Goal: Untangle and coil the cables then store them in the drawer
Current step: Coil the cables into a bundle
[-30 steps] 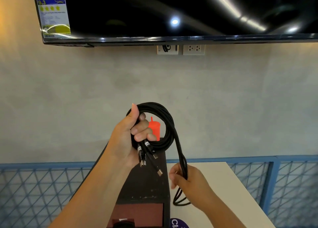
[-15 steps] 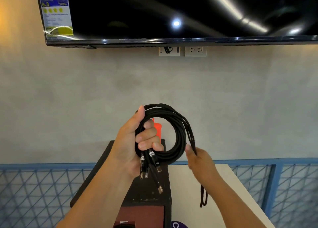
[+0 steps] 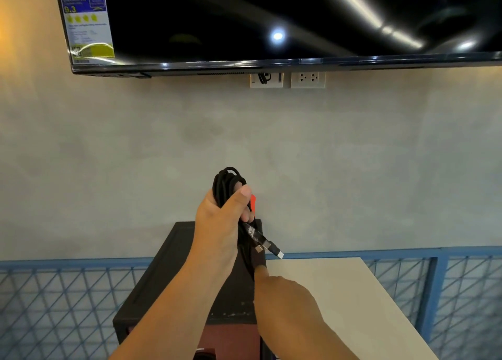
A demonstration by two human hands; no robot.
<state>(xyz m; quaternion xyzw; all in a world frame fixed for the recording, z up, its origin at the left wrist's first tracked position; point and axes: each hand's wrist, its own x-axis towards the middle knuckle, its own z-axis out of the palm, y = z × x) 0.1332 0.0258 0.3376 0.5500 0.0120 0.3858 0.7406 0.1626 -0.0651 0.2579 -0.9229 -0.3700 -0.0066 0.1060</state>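
Coil (image 3: 226,180), two plugs (image 3: 274,249) dangling, held tight by left hand (image 3: 220,224); grip of right hand (image 3: 285,300) unclear.

Hands: two, the left hand (image 3: 220,224) and the right hand (image 3: 282,297).
Cable coil (image 3: 225,180): one black bundle, clasped in the left fingers (image 3: 245,216).
Connectors: two visible (image 3: 273,249) (image 3: 259,249), just below those fingers; a third cannot be confirmed.
Orange object (image 3: 253,202): one, directly behind the left fingers.
Dark cabinet (image 3: 168,278): one, beneath them.
White surface (image 3: 339,291): one, right of the right fingers (image 3: 260,271).
Television (image 3: 244,20): one, high above the fingers, bearing one energy label (image 3: 87,25).
Wall outlet plates: two (image 3: 266,80) (image 3: 307,79), side by side.
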